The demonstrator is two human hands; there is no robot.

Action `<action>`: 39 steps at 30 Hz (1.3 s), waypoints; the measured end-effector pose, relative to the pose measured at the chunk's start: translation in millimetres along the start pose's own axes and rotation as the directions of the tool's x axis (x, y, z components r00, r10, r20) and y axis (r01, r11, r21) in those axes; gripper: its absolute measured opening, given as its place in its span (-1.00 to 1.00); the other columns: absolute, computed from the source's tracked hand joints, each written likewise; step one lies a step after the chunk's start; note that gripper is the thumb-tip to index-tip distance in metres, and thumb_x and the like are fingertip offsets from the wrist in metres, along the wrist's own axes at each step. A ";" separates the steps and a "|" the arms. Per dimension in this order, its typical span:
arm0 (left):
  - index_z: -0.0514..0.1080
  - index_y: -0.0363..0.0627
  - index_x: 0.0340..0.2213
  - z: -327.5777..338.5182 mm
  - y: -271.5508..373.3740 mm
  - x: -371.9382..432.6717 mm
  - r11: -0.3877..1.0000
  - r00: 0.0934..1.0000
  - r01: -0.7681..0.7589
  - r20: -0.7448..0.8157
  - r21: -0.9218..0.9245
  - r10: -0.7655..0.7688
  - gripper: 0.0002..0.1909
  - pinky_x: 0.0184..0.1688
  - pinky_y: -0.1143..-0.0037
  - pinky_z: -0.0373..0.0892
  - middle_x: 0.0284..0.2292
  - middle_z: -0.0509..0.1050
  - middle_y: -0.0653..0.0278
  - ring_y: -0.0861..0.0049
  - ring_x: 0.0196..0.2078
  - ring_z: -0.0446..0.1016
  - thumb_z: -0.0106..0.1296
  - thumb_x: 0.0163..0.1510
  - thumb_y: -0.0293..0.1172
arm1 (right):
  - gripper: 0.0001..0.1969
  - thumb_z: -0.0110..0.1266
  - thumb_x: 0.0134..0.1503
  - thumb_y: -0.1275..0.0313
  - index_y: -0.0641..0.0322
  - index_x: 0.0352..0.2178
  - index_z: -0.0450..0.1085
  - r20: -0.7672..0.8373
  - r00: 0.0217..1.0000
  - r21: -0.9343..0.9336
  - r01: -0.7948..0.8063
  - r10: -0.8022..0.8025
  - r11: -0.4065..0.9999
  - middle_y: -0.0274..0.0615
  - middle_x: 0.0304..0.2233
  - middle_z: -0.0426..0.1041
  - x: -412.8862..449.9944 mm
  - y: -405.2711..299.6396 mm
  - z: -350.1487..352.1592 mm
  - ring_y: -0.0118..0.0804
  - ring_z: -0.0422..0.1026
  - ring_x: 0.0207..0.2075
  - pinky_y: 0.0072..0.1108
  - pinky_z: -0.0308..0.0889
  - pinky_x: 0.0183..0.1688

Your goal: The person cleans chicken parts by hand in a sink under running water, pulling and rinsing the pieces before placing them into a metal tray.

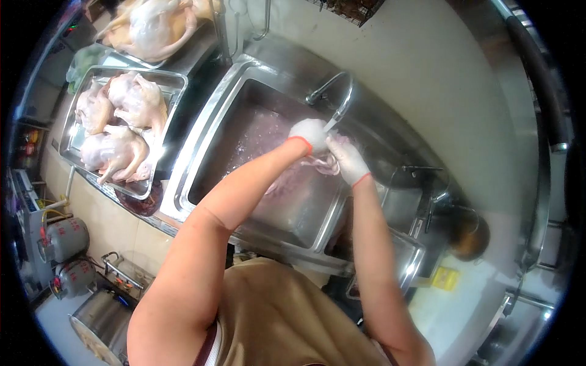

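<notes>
My left hand (311, 136), in a white glove with a red cuff, is directly under the curved faucet (344, 98) over a stainless steel sink (238, 98). Beside it my right hand (349, 160), gloved the same way, has its fingers closed on pale pink, stringy raw innards (326, 164) that hang below both hands. The left fingers are hidden behind the glove, so its hold cannot be made out. Water runs from the spout onto the gloves. Cloudy pinkish water (261, 137) with more pale pieces lies in the basin.
Left of the sink, a steel tray (170, 78) holds several plucked raw birds (114, 148); another tray with poultry (158, 27) stands beyond it. A dark red bag or bowl (142, 199) is under the near tray's edge. A second basin (403, 203) adjoins on the right. Gas cylinders (68, 239) stand lower left.
</notes>
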State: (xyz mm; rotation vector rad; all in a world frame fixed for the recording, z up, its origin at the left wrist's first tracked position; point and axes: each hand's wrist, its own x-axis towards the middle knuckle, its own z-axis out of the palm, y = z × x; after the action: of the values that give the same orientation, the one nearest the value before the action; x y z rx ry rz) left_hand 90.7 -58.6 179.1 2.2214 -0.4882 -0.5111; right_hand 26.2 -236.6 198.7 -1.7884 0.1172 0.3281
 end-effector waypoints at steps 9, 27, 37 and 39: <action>0.56 -0.14 -0.25 24.3 -2.8 15.0 0.999 1.000 -0.018 -0.024 0.034 0.018 -0.62 -0.01 0.20 0.43 -0.16 0.56 -0.06 0.00 -0.09 0.53 0.02 0.09 -0.08 | -0.73 -0.01 0.29 0.26 0.19 -0.13 0.44 0.002 0.995 0.212 -0.103 0.105 0.972 -0.35 -0.40 0.45 -60.2 -117.7 -19.9 -0.49 0.42 -0.43 -0.63 0.32 -0.39; 0.59 -0.17 -0.27 14.8 0.5 2.3 0.999 0.993 -0.049 0.108 -0.023 0.051 -0.62 -0.03 0.23 0.43 -0.19 0.57 -0.11 0.01 -0.10 0.54 -0.01 0.07 -0.13 | -0.70 -0.05 0.33 0.25 0.23 -0.07 0.39 -0.373 0.927 0.380 0.125 0.029 0.916 -0.14 -0.31 0.52 -99.4 -167.7 -51.5 -0.59 0.32 -0.61 -0.59 0.36 -0.53; 0.60 -0.15 -0.33 -7.8 36.5 -0.2 0.990 0.999 -0.016 0.049 -0.138 0.023 -0.60 -0.17 0.29 0.47 -0.32 0.60 -0.03 0.13 -0.27 0.60 0.05 -0.01 -0.07 | -0.64 0.11 0.24 0.24 0.27 -0.07 0.35 -0.035 0.999 0.033 -0.012 0.013 0.999 -0.23 -0.29 0.43 -6.1 25.5 -26.9 -0.40 0.45 -0.38 -0.57 0.48 -0.16; 0.60 -0.16 -0.31 -12.4 42.0 -3.0 0.952 0.989 0.136 0.099 -0.274 -0.113 -0.59 -0.17 0.29 0.47 -0.32 0.60 -0.04 0.13 -0.26 0.60 0.05 0.00 -0.06 | -0.65 0.09 0.25 0.24 0.27 -0.06 0.36 -0.050 0.998 0.065 -0.038 0.041 0.997 -0.24 -0.30 0.43 -10.3 18.2 -23.4 -0.40 0.45 -0.43 -0.60 0.45 -0.27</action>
State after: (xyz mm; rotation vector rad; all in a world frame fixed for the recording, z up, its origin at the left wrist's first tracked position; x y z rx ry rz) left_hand 86.9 -75.4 219.6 1.9718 -0.2976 -0.6966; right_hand 15.4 -264.6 189.4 -1.7333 0.1975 0.3041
